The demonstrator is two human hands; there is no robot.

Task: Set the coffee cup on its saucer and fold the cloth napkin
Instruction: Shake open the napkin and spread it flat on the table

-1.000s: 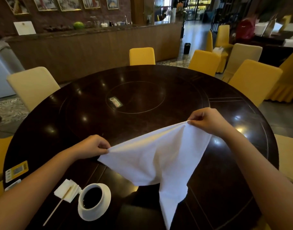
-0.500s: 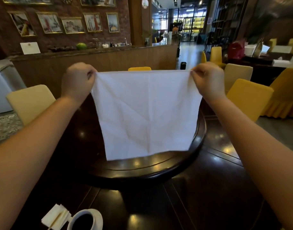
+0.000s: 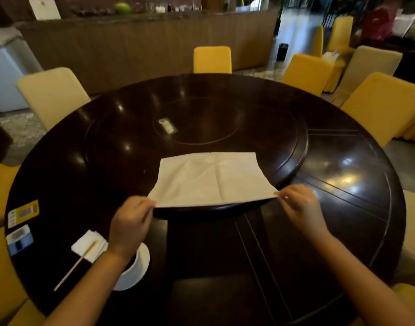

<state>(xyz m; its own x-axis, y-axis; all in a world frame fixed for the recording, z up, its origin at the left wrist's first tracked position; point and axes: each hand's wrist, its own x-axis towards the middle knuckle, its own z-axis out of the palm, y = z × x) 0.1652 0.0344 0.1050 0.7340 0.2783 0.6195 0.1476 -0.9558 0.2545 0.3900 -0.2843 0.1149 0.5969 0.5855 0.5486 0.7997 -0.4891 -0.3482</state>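
Note:
A white cloth napkin lies spread flat on the raised turntable of the dark round table. My left hand pinches its near left corner and my right hand pinches its near right corner, at the turntable's front edge. The white coffee cup on its saucer sits near the table's front left, mostly hidden under my left forearm.
A folded paper napkin with a wooden stir stick lies left of the cup. Stickers mark the table's left rim, and a small packet lies on the turntable. Yellow and cream chairs ring the table.
The napkin was held up spread in the air half a second ago. Now it is laid flat on the turntable, with both hands lowered to its near corners.

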